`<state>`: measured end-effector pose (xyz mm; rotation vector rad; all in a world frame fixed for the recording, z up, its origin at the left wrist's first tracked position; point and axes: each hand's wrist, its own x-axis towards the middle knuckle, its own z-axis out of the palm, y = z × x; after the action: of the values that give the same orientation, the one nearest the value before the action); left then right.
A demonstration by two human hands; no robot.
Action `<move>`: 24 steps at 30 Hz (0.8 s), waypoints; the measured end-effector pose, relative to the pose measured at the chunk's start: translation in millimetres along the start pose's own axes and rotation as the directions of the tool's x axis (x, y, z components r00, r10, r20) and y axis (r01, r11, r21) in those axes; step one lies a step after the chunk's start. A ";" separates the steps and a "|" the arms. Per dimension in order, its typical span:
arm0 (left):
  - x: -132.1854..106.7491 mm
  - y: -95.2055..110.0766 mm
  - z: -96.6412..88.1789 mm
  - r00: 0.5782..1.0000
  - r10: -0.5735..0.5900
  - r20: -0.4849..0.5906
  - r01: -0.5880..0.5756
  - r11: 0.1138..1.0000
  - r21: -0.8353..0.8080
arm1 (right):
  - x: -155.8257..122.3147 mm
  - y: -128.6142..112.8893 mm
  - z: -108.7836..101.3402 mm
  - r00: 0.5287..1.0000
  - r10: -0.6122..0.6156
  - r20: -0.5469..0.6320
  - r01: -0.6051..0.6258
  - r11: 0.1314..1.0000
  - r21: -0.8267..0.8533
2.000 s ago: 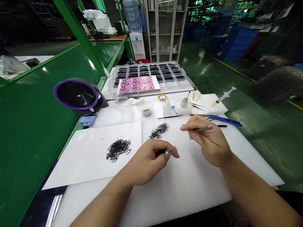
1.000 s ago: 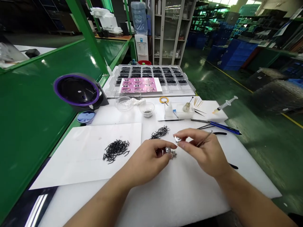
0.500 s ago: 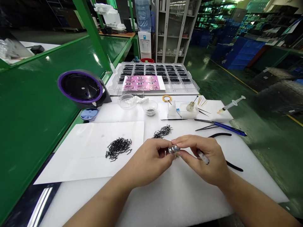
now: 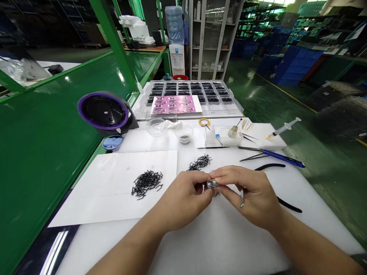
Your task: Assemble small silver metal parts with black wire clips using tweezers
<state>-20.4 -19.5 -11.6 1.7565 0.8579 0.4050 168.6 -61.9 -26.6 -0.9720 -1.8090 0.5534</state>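
My left hand [image 4: 187,200] is closed, pinching a small shiny metal part [image 4: 212,185] between thumb and index finger. My right hand [image 4: 255,198] meets it from the other side, its thumb and fingertips pressed on the same part. A slim metal-ended tool [image 4: 242,199] is tucked in my right hand and its end pokes out below the fingers; its kind is unclear. Just beneath the fingertips lie some tiny bits [image 4: 217,194], mostly hidden. Beyond the hands is a loose pile of short bent black pieces [image 4: 200,162].
A larger pile of black pieces [image 4: 146,183] rests on white paper [image 4: 109,191] at left. Black-handled pliers [image 4: 289,205] lie partly behind my right hand. Further back are a blue-handled tool [image 4: 283,157], a syringe [image 4: 285,127], a clear cup [image 4: 184,134] and a compartment box [image 4: 212,110].
The tool in my right hand has swung from slanting to nearly upright. Both hands stay together on the metal part, which has turned slightly. The whole view has shifted a little.
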 end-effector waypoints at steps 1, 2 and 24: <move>-0.8 0.6 -0.1 1.000 -0.008 -0.006 0.008 1.000 0.003 | -0.3 -0.7 -2.7 0.998 0.057 -0.033 -0.057 0.998 0.016; -1.8 1.3 -0.1 1.000 -0.019 -0.017 0.020 1.000 0.007 | -0.1 -0.7 -6.5 0.989 0.124 -0.076 -0.123 0.992 0.025; 0.2 -3.5 -28.0 0.942 -0.163 -0.294 0.189 0.980 0.063 | 72.0 35.1 -2.9 0.789 0.584 0.191 -0.399 0.723 -0.565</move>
<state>-39.5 0.2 -4.9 1.7092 1.2489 0.5182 169.3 16.8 -12.0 -1.8676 -2.0614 0.6336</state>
